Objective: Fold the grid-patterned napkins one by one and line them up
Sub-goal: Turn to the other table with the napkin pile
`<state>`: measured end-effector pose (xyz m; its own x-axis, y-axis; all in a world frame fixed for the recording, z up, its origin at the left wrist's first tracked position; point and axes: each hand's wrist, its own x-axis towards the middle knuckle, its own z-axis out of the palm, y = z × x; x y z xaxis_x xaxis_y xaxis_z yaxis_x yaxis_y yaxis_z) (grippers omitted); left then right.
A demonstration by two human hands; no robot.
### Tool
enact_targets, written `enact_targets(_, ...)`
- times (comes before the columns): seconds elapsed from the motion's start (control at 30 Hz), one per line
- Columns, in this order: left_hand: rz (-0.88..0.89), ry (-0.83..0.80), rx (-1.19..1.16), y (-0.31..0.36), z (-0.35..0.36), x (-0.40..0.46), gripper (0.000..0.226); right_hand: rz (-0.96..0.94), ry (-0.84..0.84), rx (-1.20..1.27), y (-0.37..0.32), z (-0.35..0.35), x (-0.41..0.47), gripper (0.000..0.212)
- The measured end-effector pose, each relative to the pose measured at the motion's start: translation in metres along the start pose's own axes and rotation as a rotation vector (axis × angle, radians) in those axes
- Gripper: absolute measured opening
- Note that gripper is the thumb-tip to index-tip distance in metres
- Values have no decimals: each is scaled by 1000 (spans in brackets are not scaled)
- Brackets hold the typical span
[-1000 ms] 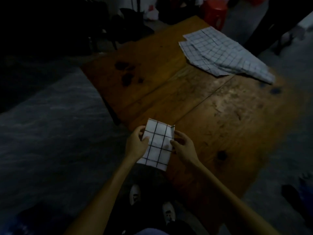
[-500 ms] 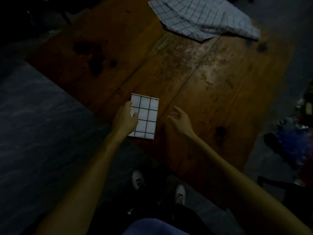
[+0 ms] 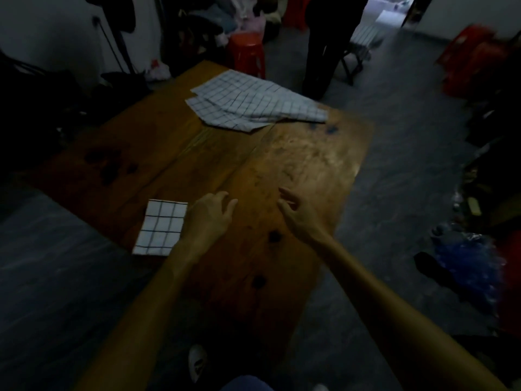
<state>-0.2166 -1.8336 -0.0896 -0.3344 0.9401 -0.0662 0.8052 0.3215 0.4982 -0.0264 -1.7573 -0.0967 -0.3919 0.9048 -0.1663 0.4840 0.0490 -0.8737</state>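
Wooden table (image 3: 296, 165), worn planks w/ dark knots & stains; set at an angle on grey floor (image 3: 394, 153); folded napkin (image 3: 161, 228) lies flat at near-left edge, white w/ dark grid, its near corner right at the rim; pile of unfolded grid napkins (image 3: 253, 104) spread across far side, overlapping, well apart from the folded one.

The room is dim. A brown wooden table (image 3: 282, 170) with dark spots stands on a gray floor (image 3: 394, 131). Behind the table there is a red plastic stool (image 3: 246, 53), and more red stools (image 3: 470, 60) stand at the far right. A white wall (image 3: 56, 32) is at the back left. Daylight comes through an open doorway (image 3: 390, 9) at the top.
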Motion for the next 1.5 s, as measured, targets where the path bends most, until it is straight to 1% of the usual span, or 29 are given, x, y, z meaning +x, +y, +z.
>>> enact_targets(0.07,7,16,23,50,6,-15,49,-42,41,-46,12,-53,-20,43)
enact_targets(0.13,15,12,63,104,8,-26,52,-81,126,-114,19,-106,-38,45)
enact_targets(0.2,29,7,96,156,6,-31,56,-152,177,-193,18,-156,-51,45)
enact_targets(0.27,63,42,126,204,2,-31,59,-239,209,-254,11,-200,-59,43)
enact_targets(0.33,91,93,151,241,-2,-29,60,-311,226,-296,4,-236,-64,41)
enact_targets(0.43,121,126,183,281,-1,-24,61,-370,248,-338,6,-274,-66,39)
enact_targets(0.57,109,131,209,307,13,-7,62,-388,215,-398,21,-303,-49,40)
enact_targets(0.7,86,166,209,320,31,28,62,-394,199,-457,34,-325,-11,43)
enact_targets(0.87,79,214,182,338,53,98,60,-457,197,-545,41,-356,64,42)
enact_targets(0.97,94,252,226,351,60,147,57,-514,176,-642,40,-375,118,42)
enact_targets(1.07,72,254,197,364,62,200,57,-491,135,-703,36,-396,171,44)
enact_targets(1.2,47,222,195,382,65,270,58,-469,106,-694,31,-424,236,46)
enact_targets(1.33,-8,204,205,394,83,322,57,-469,75,-653,37,-444,299,46)
enact_targets(1.5,-96,171,241,408,113,391,58,-465,-42,-626,68,-463,384,46)
